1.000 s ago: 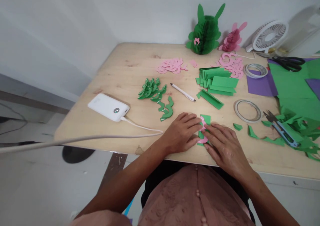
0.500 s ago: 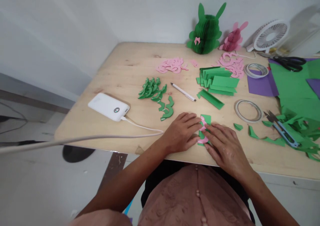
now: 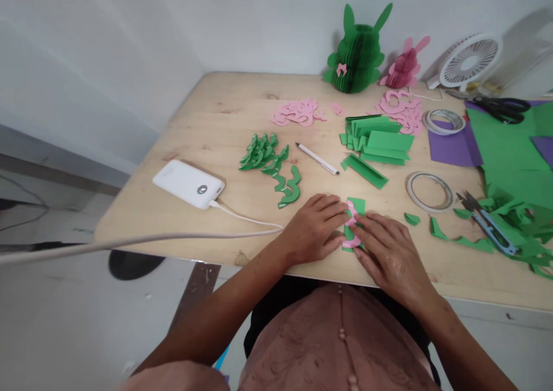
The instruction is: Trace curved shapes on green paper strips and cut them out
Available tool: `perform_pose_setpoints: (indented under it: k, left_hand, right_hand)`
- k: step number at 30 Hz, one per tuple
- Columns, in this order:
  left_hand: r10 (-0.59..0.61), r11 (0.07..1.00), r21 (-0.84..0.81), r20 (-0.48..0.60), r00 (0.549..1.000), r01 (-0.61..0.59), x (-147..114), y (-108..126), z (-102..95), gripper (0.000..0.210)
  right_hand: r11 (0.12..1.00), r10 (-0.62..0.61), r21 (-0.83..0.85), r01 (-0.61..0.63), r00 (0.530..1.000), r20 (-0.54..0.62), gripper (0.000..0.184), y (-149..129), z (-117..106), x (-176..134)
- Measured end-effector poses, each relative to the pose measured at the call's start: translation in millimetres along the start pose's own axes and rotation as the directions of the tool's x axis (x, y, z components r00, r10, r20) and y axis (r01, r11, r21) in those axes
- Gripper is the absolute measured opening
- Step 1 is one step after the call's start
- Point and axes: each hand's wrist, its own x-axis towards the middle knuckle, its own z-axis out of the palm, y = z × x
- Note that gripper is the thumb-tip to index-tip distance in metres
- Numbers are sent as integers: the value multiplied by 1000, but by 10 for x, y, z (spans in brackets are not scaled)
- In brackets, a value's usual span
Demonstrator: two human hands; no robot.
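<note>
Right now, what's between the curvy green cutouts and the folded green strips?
A white pen lies between the curvy green cutouts and the folded green strips in the head view.

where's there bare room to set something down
Widest: between the white power bank and the left pink cutouts, left of the green curved pieces. Another: near-edge wood below the green scraps. Crowded: around the snips and tape rolls, at right.

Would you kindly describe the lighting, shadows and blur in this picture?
Head view: soft light on the tabletop; head view: a soft shadow on the wall right of the white fan; head view: display on the power bank too small to read, left hand and right hand fairly sharp.
</note>
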Motion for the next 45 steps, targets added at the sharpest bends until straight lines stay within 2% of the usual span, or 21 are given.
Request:
perform_pose_setpoints:
  k: [17, 28, 45]
  left_hand:
    - [-9, 1000, -11, 10, 1000, 10, 11, -1, -8, 35]
    - [-53, 997, -60, 18, 998, 54, 35, -19, -9, 28]
    - [-34, 998, -45, 15, 999, 35, 30, -37, 6, 21]
  right_hand:
    - [1000, -6, -17, 6, 1000, -8, 37, -4, 4, -3]
    - [1000, -8, -13, 8, 1000, -2, 38, 1, -5, 3]
    - [1000, -4, -4, 4, 1000, -6, 38, -2, -7, 1]
